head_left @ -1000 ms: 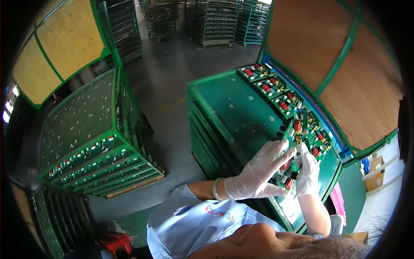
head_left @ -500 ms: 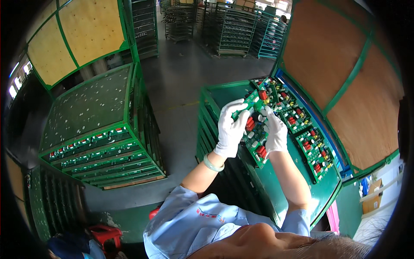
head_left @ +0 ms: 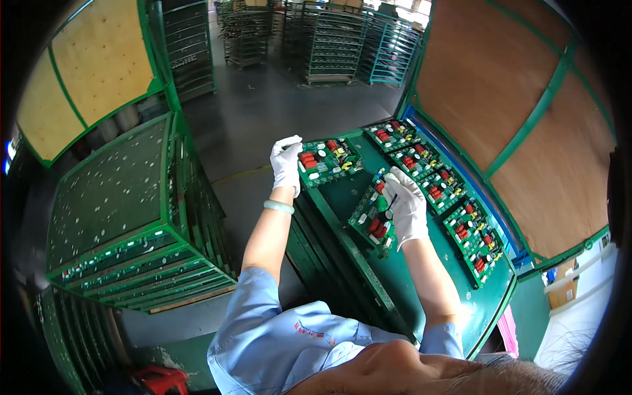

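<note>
Both my hands wear white gloves. My left hand (head_left: 286,163), closed, grips the left edge of a green circuit board (head_left: 336,172) carrying red, yellow and white parts. That board is over the far left edge of the green cart top. Closer to me, my right hand (head_left: 406,201) is closed over the right side of a second circuit board (head_left: 364,216), which is tilted at an angle. Its fingertips are partly hidden behind the glove, and a thin dark piece shows beside them. The two boards are apart.
Several more circuit boards (head_left: 471,240) lie in a row along the right side of the green cart top (head_left: 421,289), beside a blue rail and an upright brown panel (head_left: 484,85). On the left stands another green rack (head_left: 112,197). Shelf racks (head_left: 339,46) stand far off.
My hands were close together over the boards; they have moved apart. My left hand has gone left with one board, while the right stays with the other. The view has shifted slightly.
</note>
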{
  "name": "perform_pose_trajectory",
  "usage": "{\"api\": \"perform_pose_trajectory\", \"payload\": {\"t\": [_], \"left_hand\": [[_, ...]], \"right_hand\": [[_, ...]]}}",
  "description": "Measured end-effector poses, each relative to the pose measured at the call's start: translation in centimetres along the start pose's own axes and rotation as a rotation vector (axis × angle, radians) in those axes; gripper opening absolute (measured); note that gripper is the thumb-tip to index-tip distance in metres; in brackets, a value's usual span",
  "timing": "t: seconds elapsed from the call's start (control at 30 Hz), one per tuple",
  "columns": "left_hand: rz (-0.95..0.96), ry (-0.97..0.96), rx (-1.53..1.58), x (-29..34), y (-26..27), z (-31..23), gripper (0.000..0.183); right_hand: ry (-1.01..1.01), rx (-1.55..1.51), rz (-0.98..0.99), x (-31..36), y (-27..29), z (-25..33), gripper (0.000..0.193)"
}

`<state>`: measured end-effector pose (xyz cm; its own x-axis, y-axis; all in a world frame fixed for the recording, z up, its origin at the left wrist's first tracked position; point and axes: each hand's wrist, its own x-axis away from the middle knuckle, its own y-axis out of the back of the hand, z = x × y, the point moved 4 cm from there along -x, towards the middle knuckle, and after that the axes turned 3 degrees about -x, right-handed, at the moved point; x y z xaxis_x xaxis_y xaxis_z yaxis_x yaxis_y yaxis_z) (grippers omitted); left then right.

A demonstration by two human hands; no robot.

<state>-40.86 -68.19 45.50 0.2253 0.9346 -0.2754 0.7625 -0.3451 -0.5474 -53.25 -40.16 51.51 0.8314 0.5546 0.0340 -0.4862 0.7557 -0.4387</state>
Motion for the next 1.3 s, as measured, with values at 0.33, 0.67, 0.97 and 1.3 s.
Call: {"api": "perform_pose_trajectory", "payload": {"t": [0.33, 0.67, 0.97, 1.3], "left_hand": [[0.217, -0.646, -1.186, -3.4, -3.2, 1.0, 0.022], [0.589, -0.602, -1.377, -0.1, -6.7, 2.3, 0.022], [0.490, -0.661, -1.458, 0.1, -8.7, 3.8, 0.017], [0.554, -0.421, -1.387, -2.2, -7.9, 4.4, 0.015]], "right_hand": [[0.062, -0.095, 0.035, -2.9, 1.0, -2.0, 0.041], [0.007, 0.213, 0.280, -0.8, 3.6, -1.4, 0.051], [0.273, 0.104, 0.318, -1.2, 3.1, -3.4, 0.043], [0.355, 0.295, 0.167, -3.7, -2.0, -4.6, 0.035]]}}
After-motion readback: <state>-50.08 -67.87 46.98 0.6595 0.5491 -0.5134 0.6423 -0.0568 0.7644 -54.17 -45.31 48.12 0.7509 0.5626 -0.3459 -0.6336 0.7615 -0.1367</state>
